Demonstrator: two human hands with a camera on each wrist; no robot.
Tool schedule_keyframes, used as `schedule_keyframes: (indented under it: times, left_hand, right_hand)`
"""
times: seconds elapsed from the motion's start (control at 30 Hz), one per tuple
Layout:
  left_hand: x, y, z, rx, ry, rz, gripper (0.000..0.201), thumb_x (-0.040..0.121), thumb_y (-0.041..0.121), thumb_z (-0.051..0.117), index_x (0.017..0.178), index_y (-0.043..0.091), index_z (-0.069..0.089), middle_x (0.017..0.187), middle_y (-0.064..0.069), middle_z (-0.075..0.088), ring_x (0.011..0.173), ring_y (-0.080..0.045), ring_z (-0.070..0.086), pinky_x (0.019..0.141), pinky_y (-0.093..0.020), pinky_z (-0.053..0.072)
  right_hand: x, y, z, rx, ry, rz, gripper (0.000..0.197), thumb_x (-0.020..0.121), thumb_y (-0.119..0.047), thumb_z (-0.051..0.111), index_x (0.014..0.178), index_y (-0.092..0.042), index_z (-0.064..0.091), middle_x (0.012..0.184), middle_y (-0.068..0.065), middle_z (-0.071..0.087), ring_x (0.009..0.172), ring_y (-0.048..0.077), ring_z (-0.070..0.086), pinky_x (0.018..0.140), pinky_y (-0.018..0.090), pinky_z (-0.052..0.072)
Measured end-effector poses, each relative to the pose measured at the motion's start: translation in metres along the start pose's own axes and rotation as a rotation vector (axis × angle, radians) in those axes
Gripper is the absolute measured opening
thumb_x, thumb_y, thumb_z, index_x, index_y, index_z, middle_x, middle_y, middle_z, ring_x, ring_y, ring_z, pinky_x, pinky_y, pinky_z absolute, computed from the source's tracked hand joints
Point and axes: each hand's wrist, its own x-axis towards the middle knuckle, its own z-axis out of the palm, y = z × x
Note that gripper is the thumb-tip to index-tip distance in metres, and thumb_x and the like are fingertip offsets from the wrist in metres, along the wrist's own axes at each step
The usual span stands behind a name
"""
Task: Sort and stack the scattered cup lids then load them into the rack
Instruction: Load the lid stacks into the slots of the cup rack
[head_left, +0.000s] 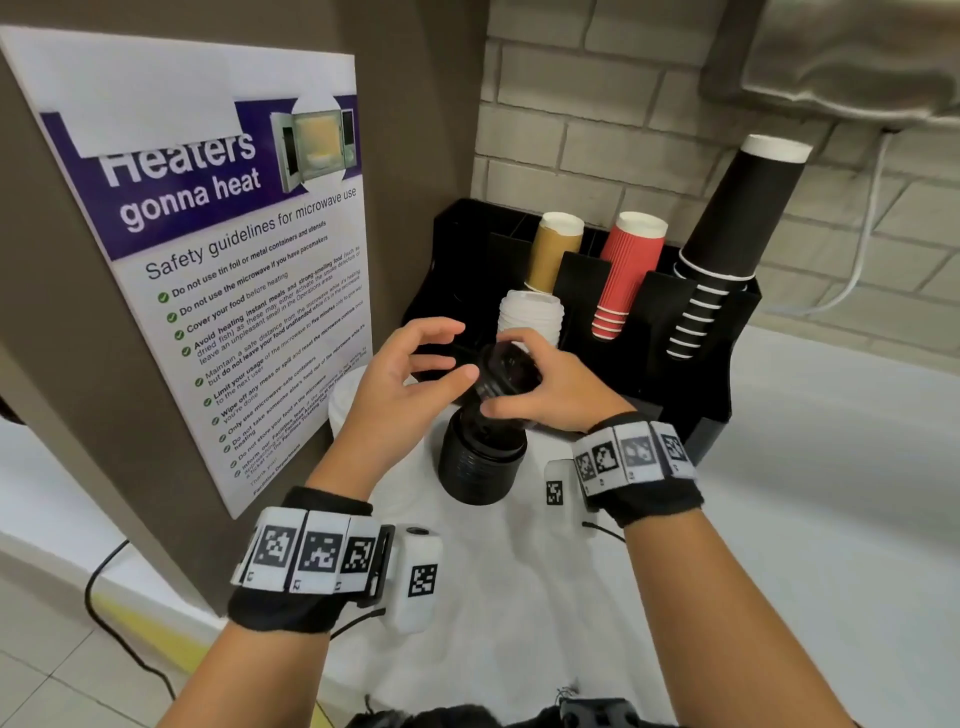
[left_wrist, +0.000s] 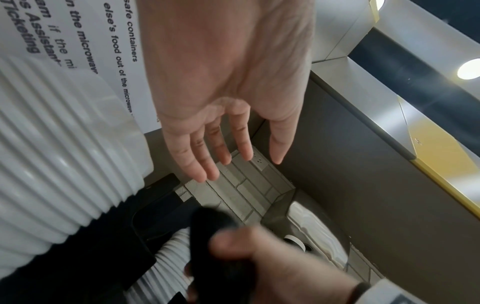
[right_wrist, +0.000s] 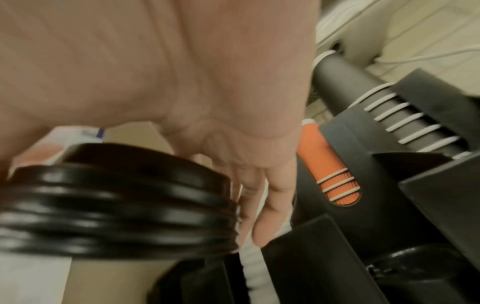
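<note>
**A:** Nearest first: what stands on the counter (head_left: 779, 519) in front of the person?

**B:** A tall stack of black lids (head_left: 480, 462), upright on the white surface, with a stack of white lids (head_left: 345, 400) just behind it on the left, mostly hidden by the left hand (head_left: 410, 382).

**A:** And the hands?

**B:** The right hand (head_left: 550, 387) is curled round a small batch of black lids (right_wrist: 116, 203), thumb on the near edge, fingers over the far side, held tilted just above the standing stack. The left hand is spread and relaxed beside them and seems to hold nothing; the left wrist view shows straight fingers (left_wrist: 207, 156) with air between them.

**A:** So how should this step go?

**B:** I'd judge the batch is either joining the stack or heading for the rack (head_left: 691, 358). Either way, level it first, since tilted lids can catch on a rim and tip the pile. The free hand should steady the stack from the side.

**A:** And further back?

**B:** Another white lid stack (head_left: 530, 317) stands at the rack's front; behind it are brown cups (head_left: 553, 249), red cups (head_left: 628, 270) and black cups (head_left: 727, 234) in their slots. The open slots on the left look like the likely home for the black lids
</note>
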Motion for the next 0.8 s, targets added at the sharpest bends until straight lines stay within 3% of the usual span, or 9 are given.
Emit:
schedule_keyframes:
  times: [0.1,0.2,0.33,0.43,0.57,0.8]
  left_hand:
    - [-0.001,-0.001,0.005,-0.016,-0.121,-0.020,0.070,0.071,0.030,0.079,0.133,0.040,0.046,0.133,0.012,0.051,0.116,-0.005,0.056,0.091,-0.022,0.051]
    - [-0.002,-0.003,0.012,-0.077,-0.256,-0.041,0.091,0.061,0.033,0.081,0.138,0.051,0.035,0.141,0.015,0.044,0.124,-0.007,0.053,0.097,-0.024,0.050]
    - [-0.002,-0.005,0.020,-0.135,-0.307,-0.017,0.092,0.063,0.023,0.084,0.141,0.042,0.040,0.139,0.009,0.050,0.118,-0.015,0.061,0.094,-0.031,0.054]
    - [-0.002,-0.005,0.024,-0.149,-0.286,-0.001,0.090,0.064,0.022,0.088,0.139,0.040,0.043,0.136,0.010,0.053,0.116,-0.013,0.062,0.091,-0.032,0.055]
    - [-0.002,-0.007,0.026,-0.140,-0.287,0.005,0.089,0.064,0.021,0.085,0.140,0.040,0.042,0.137,0.009,0.052,0.117,-0.013,0.061,0.089,-0.030,0.056]
    - [-0.002,-0.005,0.026,-0.151,-0.310,-0.011,0.093,0.062,0.023,0.084,0.143,0.038,0.040,0.140,0.007,0.050,0.121,-0.014,0.058,0.095,-0.037,0.054]
  right_hand:
    - [-0.021,-0.010,-0.004,0.329,0.038,-0.055,0.069,0.075,-0.030,0.079,0.132,-0.040,0.042,0.110,-0.002,0.064,0.100,0.009,0.064,0.082,0.022,0.050]
    - [-0.038,-0.015,-0.003,0.530,0.001,-0.108,0.066,0.073,-0.030,0.077,0.130,-0.040,0.045,0.108,0.007,0.068,0.101,0.020,0.067,0.087,0.035,0.055]
    - [-0.048,-0.014,-0.006,0.559,0.008,-0.129,0.065,0.068,-0.029,0.079,0.126,-0.040,0.052,0.115,0.006,0.064,0.105,0.025,0.065,0.089,0.042,0.054]
    - [-0.053,-0.011,-0.011,0.567,0.047,-0.129,0.062,0.071,-0.021,0.079,0.124,-0.042,0.055,0.108,-0.006,0.066,0.103,0.020,0.066,0.082,0.034,0.055]
    - [-0.059,-0.012,-0.014,0.566,0.049,-0.118,0.061,0.072,-0.018,0.078,0.123,-0.042,0.055,0.103,-0.009,0.069,0.099,0.018,0.068,0.075,0.029,0.055]
    - [-0.063,-0.019,-0.016,0.450,0.102,-0.130,0.071,0.064,-0.031,0.082,0.128,-0.038,0.053,0.113,-0.005,0.065,0.106,0.013,0.064,0.093,0.034,0.052]
